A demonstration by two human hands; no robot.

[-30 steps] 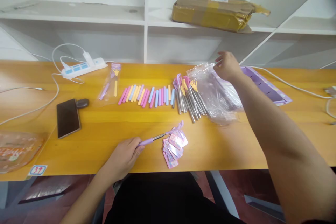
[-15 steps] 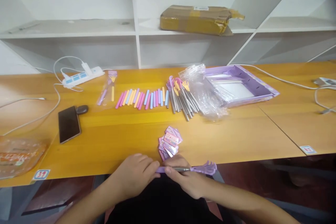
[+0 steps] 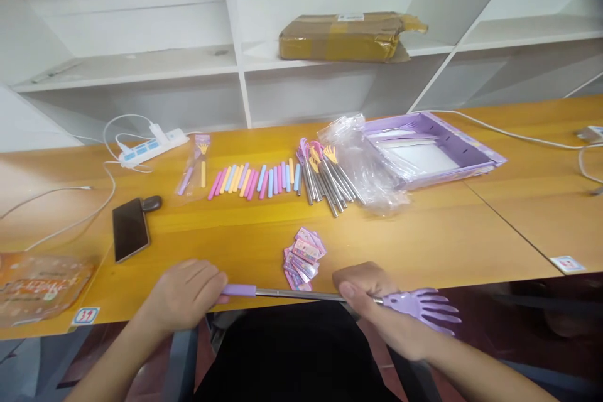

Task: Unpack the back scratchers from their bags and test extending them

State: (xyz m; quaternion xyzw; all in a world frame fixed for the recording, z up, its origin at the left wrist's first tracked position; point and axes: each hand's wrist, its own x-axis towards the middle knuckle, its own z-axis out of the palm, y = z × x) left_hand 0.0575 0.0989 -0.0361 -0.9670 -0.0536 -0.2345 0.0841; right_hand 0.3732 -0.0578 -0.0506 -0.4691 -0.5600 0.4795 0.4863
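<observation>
A telescopic back scratcher [image 3: 296, 294] with a purple handle and a purple claw head stretches between my hands at the table's front edge. My left hand [image 3: 188, 295] is closed round its purple handle. Near the claw, my right hand [image 3: 370, 292] grips the metal rod. Just beyond the rod lies a loose pile of small printed cards [image 3: 304, 257]. Farther back are a row of coloured handle sleeves [image 3: 254, 180] in pink, yellow, blue and purple, and a heap of metal rods with claw heads [image 3: 327, 176].
Clear plastic bags [image 3: 377, 182] lie against a purple tray [image 3: 471, 163] at the back right. On the left are a bagged back scratcher [image 3: 195, 166], a power strip [image 3: 155, 146], a phone [image 3: 130, 231] and an orange package [image 3: 42, 289]. A taped carton [image 3: 342, 38] sits on the shelf.
My hands have moved apart, left hand leftward and right hand rightward. The back scratcher's rod is now drawn out long between them, and its claw lies farther right.
</observation>
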